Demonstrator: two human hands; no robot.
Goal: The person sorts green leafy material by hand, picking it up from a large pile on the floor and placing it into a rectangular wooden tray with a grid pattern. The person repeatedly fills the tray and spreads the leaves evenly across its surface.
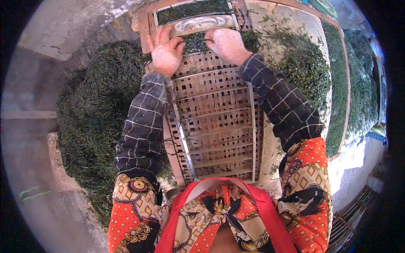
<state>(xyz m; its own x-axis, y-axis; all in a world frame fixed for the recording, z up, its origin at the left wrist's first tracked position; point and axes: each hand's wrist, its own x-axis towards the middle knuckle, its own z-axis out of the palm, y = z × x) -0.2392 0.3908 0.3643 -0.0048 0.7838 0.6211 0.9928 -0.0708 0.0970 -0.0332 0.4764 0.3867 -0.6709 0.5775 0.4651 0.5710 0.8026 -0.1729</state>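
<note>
A woven slatted tray (pixel 218 117) in a wooden frame lies before me, with a rack of thin metal crossbars (pixel 221 90) over it. Dark green shredded plant material (pixel 194 42) fills a band near its far end. My left hand (pixel 166 50) is at that band's left end, thumb and index finger curled close together. At the right, my right hand (pixel 227 42) has its fingers bent in over the same band, seemingly pinching a few strands. Just beyond both hands lies a flat board with a metal handle (pixel 202 24), with more green material (pixel 193 12) past it.
A large heap of dark green strands (pixel 98 95) stands at the left. Another pile (pixel 297 66) lies on the pale surface at the right. Farther right is a wooden-edged frame (pixel 345 95) filled with green material. Metal bars (pixel 354 208) show at the lower right.
</note>
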